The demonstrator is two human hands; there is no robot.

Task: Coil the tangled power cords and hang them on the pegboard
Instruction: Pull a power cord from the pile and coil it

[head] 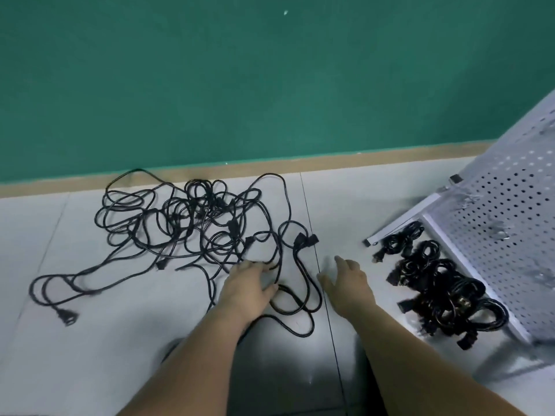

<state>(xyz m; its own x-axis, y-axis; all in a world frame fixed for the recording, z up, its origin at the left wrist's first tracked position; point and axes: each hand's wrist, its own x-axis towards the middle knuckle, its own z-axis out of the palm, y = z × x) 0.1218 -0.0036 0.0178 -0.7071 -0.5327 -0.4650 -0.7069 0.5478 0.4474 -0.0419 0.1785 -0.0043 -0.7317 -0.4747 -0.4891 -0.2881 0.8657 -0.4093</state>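
If the left hand (249, 280), spread on the cords (232, 228), yanks, knots beyond it may tighten; right hand (348, 279) open, empty.

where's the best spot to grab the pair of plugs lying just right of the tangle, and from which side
Probably the plug bodies themselves, coming from the right with the right hand. They lie on the floor at the right edge of the tangled cords, clear of the knot, and they are thicker than the cable.

It seems a plain work or storage room. Pale floor tiles (90, 340) meet a green wall (210, 85), with a white pegboard (495, 220) beside.
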